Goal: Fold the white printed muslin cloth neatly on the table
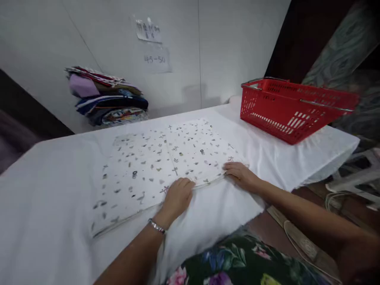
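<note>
A white printed cloth (151, 162) with small scattered motifs lies flat and folded in layers, with a crease down its middle. My left hand (178, 196), with a bracelet on its wrist, is closed on the cloth's near edge just left of centre. Farther right along that same edge, my right hand (241, 175) has its fingers bent over the cloth near its right corner. Both thumbs are hidden, so how far under the edge they reach does not show.
A white sheet covers the table (59, 170). At its back right stands a red plastic basket (267, 107) with metal handles. Folded fabrics (109, 97) are piled by the wall at back left. Paper notes (157, 59) hang on the wall. Cables lie on the floor at right.
</note>
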A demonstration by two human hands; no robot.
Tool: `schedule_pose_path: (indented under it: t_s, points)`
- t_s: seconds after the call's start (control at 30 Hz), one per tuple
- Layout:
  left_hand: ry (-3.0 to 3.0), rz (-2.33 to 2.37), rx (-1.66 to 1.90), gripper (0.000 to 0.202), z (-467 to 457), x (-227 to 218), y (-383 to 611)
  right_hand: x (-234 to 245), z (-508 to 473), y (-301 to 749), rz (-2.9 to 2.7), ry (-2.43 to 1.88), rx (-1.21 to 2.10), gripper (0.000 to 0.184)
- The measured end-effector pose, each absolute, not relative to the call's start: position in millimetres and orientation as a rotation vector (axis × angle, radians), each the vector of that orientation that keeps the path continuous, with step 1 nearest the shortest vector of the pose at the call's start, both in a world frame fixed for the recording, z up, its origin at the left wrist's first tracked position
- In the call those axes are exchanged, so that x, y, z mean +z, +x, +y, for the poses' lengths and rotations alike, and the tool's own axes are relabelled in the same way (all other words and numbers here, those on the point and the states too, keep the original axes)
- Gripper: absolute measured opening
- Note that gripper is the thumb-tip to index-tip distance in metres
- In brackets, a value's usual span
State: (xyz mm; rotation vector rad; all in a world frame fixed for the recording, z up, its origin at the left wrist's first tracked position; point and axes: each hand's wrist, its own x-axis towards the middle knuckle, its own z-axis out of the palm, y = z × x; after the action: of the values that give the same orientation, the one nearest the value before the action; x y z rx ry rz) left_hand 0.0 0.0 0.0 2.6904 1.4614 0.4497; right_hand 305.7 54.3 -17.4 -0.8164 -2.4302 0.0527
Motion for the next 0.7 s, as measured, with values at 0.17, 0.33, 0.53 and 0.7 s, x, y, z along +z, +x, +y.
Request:
schedule_pose_path:
  t_s: [0.17,0.33,0.53,0.7]
  points:
    - [2.710,1.442,0.480,0.027,0.0,-2.6,0.1,-17.2,49.5,315.6,-2.465,-0.859,0.194,0.021]
    - [2.735,1.436,0.537,0.028,1.6,-3.6,0.0,-13.2,58.7,351.1,-2.132,-1.227,0.224,0.023]
    - [2.765,1.418,0.587,0.028,4.0,-7.8,-2.4,10.5,76.9,376.0,-1.858,-1.922,0.603,0.017]
    - [2.756,1.409,0.597,0.028,4.4,-8.9,-3.1,17.1,91.1,365.1,-1.814,-2.099,0.911,0.029]
